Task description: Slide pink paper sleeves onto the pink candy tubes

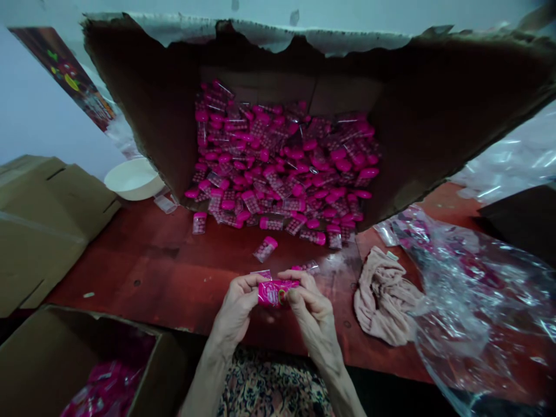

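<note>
Nearest, well in front of the big box, is the person's patterned clothing. To the left and in front of the big box, a low box holds pink packets, too dim to tell apart. Straight out from the big box's open side, over the red table, the left hand and the right hand hold a small printed packet. The left thumb and forefinger are closed on its left end; the right thumb and fingers pinch its right end. Right of the big box's front lie a crumpled cloth and, farther right, clear plastic. Between the hands and the big box lies a loose bottle, tilted, with a pink lid. Inside the big box, a heap of similar bottles reaches out to its front edge. Just beside its left wall stands a pale bowl, with brown cardboard farther left. Behind the big box is a light wall.
</note>
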Demonstrator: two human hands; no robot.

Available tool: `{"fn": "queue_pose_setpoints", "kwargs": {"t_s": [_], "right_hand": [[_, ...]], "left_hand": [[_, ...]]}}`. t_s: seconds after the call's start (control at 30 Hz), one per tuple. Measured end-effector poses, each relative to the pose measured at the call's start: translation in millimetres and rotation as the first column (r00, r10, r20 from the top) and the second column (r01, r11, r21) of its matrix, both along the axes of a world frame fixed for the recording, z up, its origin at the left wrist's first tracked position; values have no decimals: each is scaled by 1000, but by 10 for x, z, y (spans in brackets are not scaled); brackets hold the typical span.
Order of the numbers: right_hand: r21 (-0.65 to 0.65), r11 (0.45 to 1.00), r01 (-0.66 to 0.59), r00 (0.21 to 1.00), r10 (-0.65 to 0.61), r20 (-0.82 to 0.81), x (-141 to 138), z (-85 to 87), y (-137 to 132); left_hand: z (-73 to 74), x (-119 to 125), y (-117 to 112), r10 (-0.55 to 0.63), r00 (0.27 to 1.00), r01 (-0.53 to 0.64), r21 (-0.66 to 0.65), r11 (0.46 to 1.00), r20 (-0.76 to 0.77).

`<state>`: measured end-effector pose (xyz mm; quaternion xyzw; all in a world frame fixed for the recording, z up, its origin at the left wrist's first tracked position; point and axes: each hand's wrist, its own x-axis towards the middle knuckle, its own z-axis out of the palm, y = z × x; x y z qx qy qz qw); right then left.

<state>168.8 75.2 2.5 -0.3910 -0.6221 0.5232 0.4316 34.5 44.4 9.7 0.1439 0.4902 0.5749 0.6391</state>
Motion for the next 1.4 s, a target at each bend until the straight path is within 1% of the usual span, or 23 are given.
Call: {"fn": "queue_pose_setpoints", "kwargs": {"t_s": [0.07, 0.17, 0.27, 0.3, 0.37, 0.43, 0.47, 0.5, 0.53, 0.57, 0.6, 0.63, 0.67, 0.7, 0.73, 0.8, 0.9, 1.1, 1.27, 1.33, 1.4], "right_hand": [[100, 995, 1, 998, -7, 60, 14, 7, 5], [184, 983, 11, 993, -32, 113, 43, -23, 14], [182, 981, 73, 988, -96, 123, 51, -61, 11], [164, 982, 93, 986, -114, 124, 50, -66, 11], [144, 983, 111, 982, -131, 133, 57, -68, 24], [137, 989, 52, 990, -69, 125, 88, -71, 65], [139, 990, 21, 993, -37, 113, 116, -82, 100], [152, 988, 18, 992, -36, 118, 149, -103, 145], [175, 984, 46, 985, -74, 154, 187, -136, 197], [215, 969, 121, 959, -171, 228, 224, -181, 254], [276, 941, 199, 891, -290, 348, 260, -237, 312], [331, 910, 251, 791, -390, 472, 289, -300, 366], [360, 894, 266, 695, -437, 571, 312, -367, 415], [361, 898, 253, 638, -435, 635, 328, -431, 454], [351, 905, 242, 612, -423, 668, 337, -489, 482], [312, 926, 214, 627, -375, 683, 340, -570, 512], [268, 945, 187, 661, -323, 678, 329, -598, 514], [229, 960, 158, 714, -272, 646, 275, -554, 483], [143, 978, 149, 808, -204, 553, 256, -569, 453], [85, 983, 160, 850, -181, 495, 285, -530, 429], [35, 984, 172, 886, -170, 431, 325, -441, 393]], "left_hand": [[-13, 1, 12, 49, 999, -49, -12, 999, -5], [-69, 8, 27, 119, 993, -119, -1, 993, 5], [-116, 20, 26, 150, 989, -150, 3, 989, 20], [-121, 23, 22, 142, 989, -142, 1, 990, 28], [-117, 24, 11, 90, 994, -90, -2, 996, 57], [-113, 18, 1, 46, 995, -46, -9, 999, 93], [-115, 12, -1, 48, 993, -47, -16, 999, 107], [-121, 5, -1, 70, 991, -67, -25, 997, 114], [-131, -3, 1, 106, 988, -103, -36, 994, 114], [-143, -13, 4, 141, 984, -136, -47, 990, 111], [-156, -23, 8, 166, 980, -161, -55, 985, 106], [-167, -33, 11, 184, 978, -179, -62, 982, 101], [-176, -42, 14, 196, 976, -190, -67, 979, 97], [-184, -50, 15, 203, 975, -196, -70, 978, 95], [-189, -55, 15, 210, 974, -203, -74, 976, 91], [-199, -58, 13, 229, 970, -222, -79, 972, 82], [-214, -47, 15, 264, 963, -259, -81, 962, 60], [-217, -7, 27, 305, 952, -303, -76, 950, 23], [-201, -5, 38, 296, 955, -296, -67, 953, -5], [-206, -8, 43, 299, 954, -300, -63, 952, -20], [-217, -9, 48, 303, 952, -305, -57, 951, -37]]}}
